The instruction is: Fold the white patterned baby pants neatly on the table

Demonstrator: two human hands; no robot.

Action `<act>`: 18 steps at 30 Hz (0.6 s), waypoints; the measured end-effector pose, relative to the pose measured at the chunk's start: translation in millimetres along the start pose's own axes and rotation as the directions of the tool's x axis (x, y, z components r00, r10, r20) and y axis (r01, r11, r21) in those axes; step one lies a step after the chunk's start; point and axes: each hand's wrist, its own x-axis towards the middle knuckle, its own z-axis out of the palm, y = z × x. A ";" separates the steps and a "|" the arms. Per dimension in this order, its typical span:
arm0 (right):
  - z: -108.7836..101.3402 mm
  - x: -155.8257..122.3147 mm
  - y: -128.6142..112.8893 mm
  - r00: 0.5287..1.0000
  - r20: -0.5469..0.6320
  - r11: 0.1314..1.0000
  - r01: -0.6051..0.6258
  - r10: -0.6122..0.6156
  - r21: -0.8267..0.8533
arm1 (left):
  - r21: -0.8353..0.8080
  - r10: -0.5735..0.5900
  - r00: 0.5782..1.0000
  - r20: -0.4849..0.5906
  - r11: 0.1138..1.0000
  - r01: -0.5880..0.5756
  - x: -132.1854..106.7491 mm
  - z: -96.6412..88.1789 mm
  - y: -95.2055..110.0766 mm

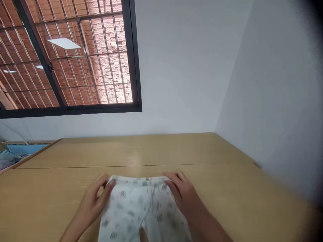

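Observation:
A pair of white trousers (131, 205) with a small grey-green print lies at the bottom centre, waistband away from me. My left hand (94, 198) pinches the left end of the waistband between thumb and fingers. At the right end, my right hand (183, 193) grips the same waistband, thumb and fingers closed on the cloth. Between the hands the band is stretched nearly straight, with a gathered fold right of the middle. The lower part of the trousers runs out of view. A small brown blurred shape (143, 234) overlaps the cloth at the bottom edge; I cannot make it out.
The trousers are over a wide wooden table (214, 185) with a seam across it. Behind it rises a white wall (181, 74) with a barred window (101, 60). Another wall (272, 101) bounds the right side. A bin with bluish cloth (12, 157) stands at the far left.

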 end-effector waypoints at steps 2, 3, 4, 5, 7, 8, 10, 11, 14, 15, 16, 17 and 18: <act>14.5 36.7 40.0 1.000 0.021 0.993 -0.018 0.020 -0.115 | 0.076 -0.037 0.995 0.087 0.997 0.030 44.0 34.9 -18.1; 24.5 52.1 61.2 0.997 0.038 0.983 -0.054 0.062 -0.177 | 0.104 -0.058 0.992 0.108 0.993 0.047 62.1 53.5 -29.0; 35.4 65.0 81.7 0.993 0.067 0.968 -0.077 0.096 -0.239 | 0.132 -0.084 0.989 0.120 0.989 0.068 77.5 71.8 -40.3; 46.8 75.4 100.7 0.991 0.071 0.960 -0.093 0.115 -0.263 | 0.170 -0.116 0.985 0.125 0.981 0.094 90.9 89.1 -51.4; 68.6 89.9 132.2 0.987 0.069 0.944 -0.119 0.147 -0.309 | 0.247 -0.173 0.976 0.129 0.959 0.137 113.6 118.3 -70.7; 78.1 94.9 144.7 0.985 0.060 0.936 -0.132 0.160 -0.327 | 0.287 -0.199 0.972 0.127 0.945 0.156 124.0 129.4 -78.0; 93.4 101.9 164.3 0.981 0.040 0.914 -0.163 0.191 -0.373 | 0.356 -0.243 0.963 0.118 0.916 0.187 142.9 144.3 -86.5; 98.9 104.4 172.1 0.978 0.027 0.900 -0.181 0.209 -0.397 | 0.386 -0.262 0.959 0.110 0.900 0.202 150.7 148.5 -87.3; 108.1 108.3 190.3 0.965 -0.016 0.849 -0.240 0.263 -0.471 | 0.455 -0.290 0.954 0.069 0.861 0.229 158.8 155.2 -75.6; 109.4 108.5 194.5 0.961 -0.029 0.831 -0.254 0.276 -0.495 | 0.466 -0.280 0.958 0.067 0.858 0.218 153.5 158.2 -67.3; 110.3 108.1 197.8 0.958 -0.039 0.815 -0.261 0.283 -0.518 | 0.467 -0.257 0.963 0.084 0.864 0.189 143.1 162.8 -57.3; 110.9 107.3 200.0 0.958 -0.046 0.800 -0.262 0.283 -0.539 | 0.458 -0.225 0.967 0.122 0.877 0.146 127.5 169.9 -46.2; 111.4 106.1 201.1 0.959 -0.050 0.787 -0.258 0.278 -0.560 | 0.432 -0.182 0.965 0.189 0.898 0.085 107.2 179.7 -34.7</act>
